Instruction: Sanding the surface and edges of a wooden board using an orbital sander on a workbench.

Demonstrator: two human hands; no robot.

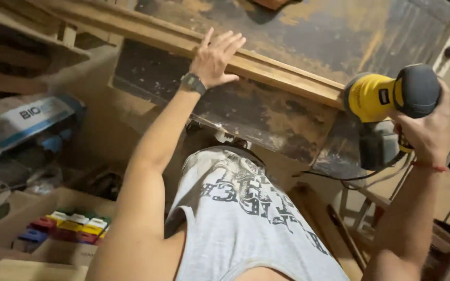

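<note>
My left hand point(215, 57), with a dark watch on the wrist, lies flat with its fingers spread on a long wooden strip point(287, 78) that runs across a worn dark panel point(266, 112). My right hand point(427, 130) grips a yellow and grey power sander point(391, 96) held at the right end of the strip, against the panel. A black cord hangs from under the sander. A red string band circles my right wrist.
A cardboard box point(53, 244) with coloured blocks point(69, 226) sits at the lower left. Dusty bags and clutter point(22, 125) lie at the left. Wooden pieces and a frame point(350, 224) stand at the lower right. My grey printed shirt fills the lower middle.
</note>
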